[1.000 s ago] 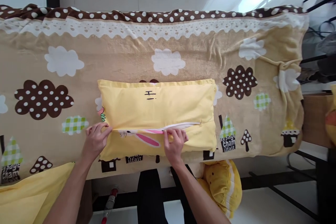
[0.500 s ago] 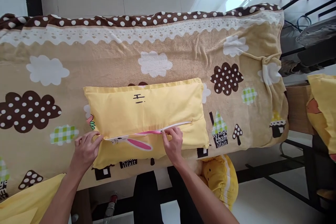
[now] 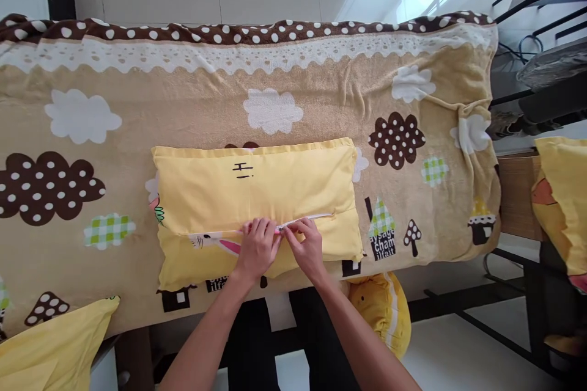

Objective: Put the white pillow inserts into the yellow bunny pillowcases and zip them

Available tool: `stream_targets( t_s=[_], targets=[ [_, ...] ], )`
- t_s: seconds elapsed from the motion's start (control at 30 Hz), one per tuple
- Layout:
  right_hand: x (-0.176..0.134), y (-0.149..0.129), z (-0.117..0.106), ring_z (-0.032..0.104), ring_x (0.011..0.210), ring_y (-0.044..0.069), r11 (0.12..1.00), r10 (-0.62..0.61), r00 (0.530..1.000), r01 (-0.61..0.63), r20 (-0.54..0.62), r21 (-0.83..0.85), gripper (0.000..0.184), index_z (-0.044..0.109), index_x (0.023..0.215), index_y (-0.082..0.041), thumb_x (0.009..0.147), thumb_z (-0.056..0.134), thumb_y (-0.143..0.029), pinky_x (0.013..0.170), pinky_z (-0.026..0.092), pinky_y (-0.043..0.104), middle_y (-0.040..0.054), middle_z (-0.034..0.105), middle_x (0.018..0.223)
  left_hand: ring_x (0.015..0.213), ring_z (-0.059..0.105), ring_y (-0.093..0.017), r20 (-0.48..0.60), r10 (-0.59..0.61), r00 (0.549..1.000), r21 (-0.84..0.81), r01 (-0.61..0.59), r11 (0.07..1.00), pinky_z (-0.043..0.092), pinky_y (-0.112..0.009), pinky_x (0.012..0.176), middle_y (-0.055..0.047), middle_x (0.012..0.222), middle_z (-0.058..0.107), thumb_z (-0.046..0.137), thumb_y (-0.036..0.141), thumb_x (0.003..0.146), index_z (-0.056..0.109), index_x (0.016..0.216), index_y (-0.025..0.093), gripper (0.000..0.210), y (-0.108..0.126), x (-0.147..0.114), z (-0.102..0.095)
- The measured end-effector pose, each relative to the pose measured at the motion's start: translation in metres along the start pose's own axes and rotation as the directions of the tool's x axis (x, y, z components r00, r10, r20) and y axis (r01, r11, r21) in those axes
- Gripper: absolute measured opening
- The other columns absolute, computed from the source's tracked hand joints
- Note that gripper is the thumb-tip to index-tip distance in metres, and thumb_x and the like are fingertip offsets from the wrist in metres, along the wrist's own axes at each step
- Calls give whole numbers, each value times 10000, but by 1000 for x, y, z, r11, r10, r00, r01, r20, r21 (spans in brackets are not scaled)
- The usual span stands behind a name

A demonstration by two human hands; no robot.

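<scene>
A yellow pillow in a pillowcase printed with "Hi" and a rabbit lies in front of me. A zipper runs across its lower half; its right stretch gapes, showing white, while the left stretch looks closed. My right hand pinches at the zipper where the gap begins, probably on the slider, which the fingers mostly hide. Right beside it, my left hand has its fingers closed on the pillowcase fabric along the zipper line. Both hands nearly touch.
Under the pillow spreads a tan patterned blanket. Another yellow pillowcase lies at lower left, and yellow fabric hangs at far right. A yellow plush cushion sits below the edge. Black metal frames stand at right.
My left hand has moved right, from the pillow's left edge to beside my right hand. My right hand stays at nearly the same spot on the zipper.
</scene>
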State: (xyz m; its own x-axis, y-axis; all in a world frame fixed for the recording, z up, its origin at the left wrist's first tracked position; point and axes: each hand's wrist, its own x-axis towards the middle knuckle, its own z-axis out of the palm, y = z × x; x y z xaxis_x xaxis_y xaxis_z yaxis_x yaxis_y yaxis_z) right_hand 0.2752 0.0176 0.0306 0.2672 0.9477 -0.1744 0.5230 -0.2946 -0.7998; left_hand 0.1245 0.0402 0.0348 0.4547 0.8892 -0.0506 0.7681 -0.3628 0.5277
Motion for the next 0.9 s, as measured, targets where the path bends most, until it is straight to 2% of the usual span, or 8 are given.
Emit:
stream_targets(
  t_s=[0.13,0.27,0.37,0.5,0.67,0.8,0.9],
  targets=[
    [13,10,-18,599,882,200,994,-97,977,103,191,-25,135,691,867,-227,939,581,-252,801,421,351,32,700,884,836,537,-225,-23,-57,998,-33,56,998,337,-377,771,-79,858,636,471,254,988,594,919,201,151,4,4,11],
    [17,16,-28,603,893,198,987,-81,939,123,335,-106,175,681,936,-224,987,515,-244,825,366,360,32,716,908,831,548,-201,1,-105,994,-87,105,991,343,-351,759,-42,857,637,506,224,978,577,919,197,97,2,-3,7],
    [14,19,-27,581,866,191,979,-81,924,145,373,-147,160,689,939,-235,992,543,-270,834,330,363,18,698,865,858,564,-192,-4,-156,988,-108,155,982,349,-345,791,-24,876,650,565,263,967,583,924,199,80,5,-6,6],
    [8,22,-18,578,858,188,967,-123,941,185,315,-174,156,701,867,-241,973,596,-289,829,310,361,12,686,838,847,567,-194,18,-203,979,-87,204,975,347,-348,794,-16,852,656,601,302,955,588,859,201,140,9,-1,9],
    [4,23,-10,582,816,161,944,-237,954,271,186,-186,127,713,883,-242,963,615,-229,807,312,338,-2,697,826,856,579,-195,154,-198,968,-27,205,978,354,-351,771,-21,859,662,545,214,971,603,852,198,134,8,11,6],
    [3,22,-9,564,777,142,902,-374,924,382,78,-199,140,710,876,-233,966,610,-195,794,314,328,-8,687,793,863,590,-202,224,-173,959,-11,180,984,380,-336,756,-38,885,666,494,200,987,628,890,190,165,7,18,1],
    [3,22,-9,540,763,141,857,-463,886,457,31,-240,156,714,871,-241,957,611,-163,797,311,331,-10,669,767,830,604,-190,259,-221,940,-47,240,970,390,-313,739,-33,862,672,480,190,987,627,858,190,195,6,21,-2]
  ],
)
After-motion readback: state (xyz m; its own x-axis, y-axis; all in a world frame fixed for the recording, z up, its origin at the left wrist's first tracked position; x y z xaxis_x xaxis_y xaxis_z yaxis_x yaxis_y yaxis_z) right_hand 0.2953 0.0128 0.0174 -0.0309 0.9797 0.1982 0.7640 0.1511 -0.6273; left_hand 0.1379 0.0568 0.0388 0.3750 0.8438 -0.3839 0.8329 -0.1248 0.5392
